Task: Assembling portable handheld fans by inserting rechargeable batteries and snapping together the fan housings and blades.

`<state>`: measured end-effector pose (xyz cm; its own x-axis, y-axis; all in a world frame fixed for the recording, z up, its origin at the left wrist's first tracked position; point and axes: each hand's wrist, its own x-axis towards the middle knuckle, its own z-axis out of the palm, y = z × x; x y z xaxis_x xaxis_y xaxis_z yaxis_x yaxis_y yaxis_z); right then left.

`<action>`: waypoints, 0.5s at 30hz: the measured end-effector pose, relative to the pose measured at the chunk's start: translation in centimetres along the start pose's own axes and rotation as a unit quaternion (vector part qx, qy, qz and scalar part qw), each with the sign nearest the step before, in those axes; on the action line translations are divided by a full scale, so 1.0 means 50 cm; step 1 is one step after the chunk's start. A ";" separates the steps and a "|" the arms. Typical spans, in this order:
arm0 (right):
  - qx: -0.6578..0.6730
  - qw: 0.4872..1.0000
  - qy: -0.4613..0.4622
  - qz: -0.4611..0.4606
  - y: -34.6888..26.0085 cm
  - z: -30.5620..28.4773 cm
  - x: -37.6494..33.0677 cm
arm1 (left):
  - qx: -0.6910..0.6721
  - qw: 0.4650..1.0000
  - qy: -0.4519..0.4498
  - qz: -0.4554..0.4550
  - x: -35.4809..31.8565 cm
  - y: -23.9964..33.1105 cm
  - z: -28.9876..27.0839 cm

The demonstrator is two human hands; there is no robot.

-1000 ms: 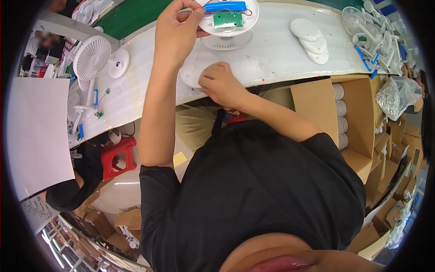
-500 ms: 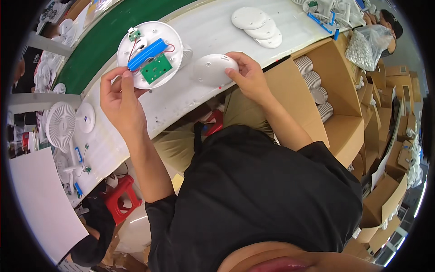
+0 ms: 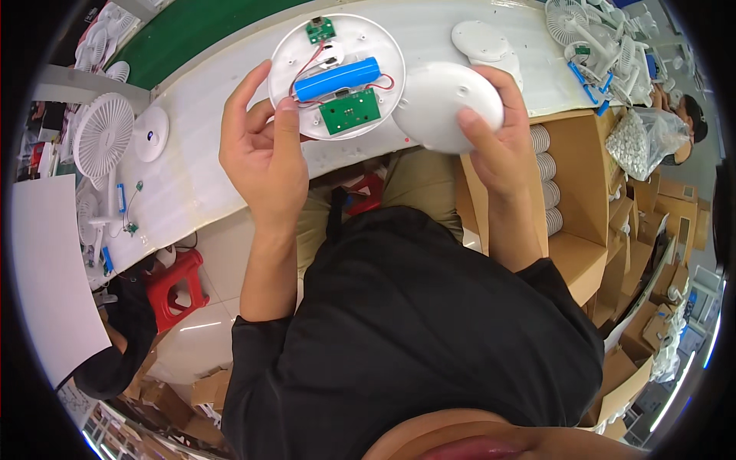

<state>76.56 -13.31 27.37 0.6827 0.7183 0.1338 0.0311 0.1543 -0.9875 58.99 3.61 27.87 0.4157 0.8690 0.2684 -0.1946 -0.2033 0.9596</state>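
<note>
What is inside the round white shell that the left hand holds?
Inside the round white shell, held by the left hand, lie a blue cylindrical battery, two green circuit boards and red wires. What lies under the battery is covered.

A: The round base in the left hand looks like smooth white plastic, faintly glossy.

B: And inside it?

A: A shiny blue wrapped cell and a matt green circuit board.

B: The cover in the right hand?

A: Matt white plastic, smooth. Right of it, boxes of rough brown cardboard.
</note>
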 end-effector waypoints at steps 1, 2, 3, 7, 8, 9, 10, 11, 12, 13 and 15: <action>-0.039 0.999 -0.001 -0.028 -0.026 0.000 -0.008 | 0.000 1.000 0.008 0.009 -0.016 0.013 -0.001; -0.077 0.995 -0.002 -0.057 -0.053 0.001 -0.019 | 0.000 1.000 0.016 0.018 -0.031 0.030 -0.002; -0.080 0.995 0.001 -0.059 -0.091 0.000 -0.037 | -0.003 1.000 0.013 0.019 -0.046 0.056 0.004; 0.088 0.996 0.000 -0.032 -0.189 0.025 -0.109 | 0.003 1.000 0.006 0.018 -0.104 0.131 0.017; 0.095 0.995 -0.009 -0.026 -0.192 0.037 -0.106 | 0.002 1.000 0.005 0.018 -0.110 0.131 0.023; 0.102 0.994 -0.017 -0.020 -0.191 0.054 -0.101 | 0.019 0.999 0.003 0.028 -0.115 0.129 0.030; 0.102 0.994 -0.016 -0.020 -0.176 0.067 -0.098 | 0.037 0.999 0.002 0.037 -0.120 0.119 0.034; 0.061 0.995 -0.009 -0.082 -0.160 0.080 -0.094 | 0.055 0.997 0.000 0.046 -0.123 0.108 0.038; 0.019 0.990 -0.002 -0.142 -0.146 0.088 -0.089 | 0.073 0.996 -0.001 0.055 -0.124 0.097 0.040; 0.018 0.990 -0.001 -0.140 -0.140 0.094 -0.082 | 0.073 0.996 -0.002 0.053 -0.124 0.093 0.038; 0.021 0.993 -0.003 -0.120 -0.127 0.103 -0.061 | 0.060 0.997 -0.008 0.049 -0.124 0.084 0.034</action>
<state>70.53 -12.99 33.64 0.6544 0.6620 0.3655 0.1617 0.3497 -0.9228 57.08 -3.39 30.38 0.4149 0.8351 0.3612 -0.1278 -0.3396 0.9319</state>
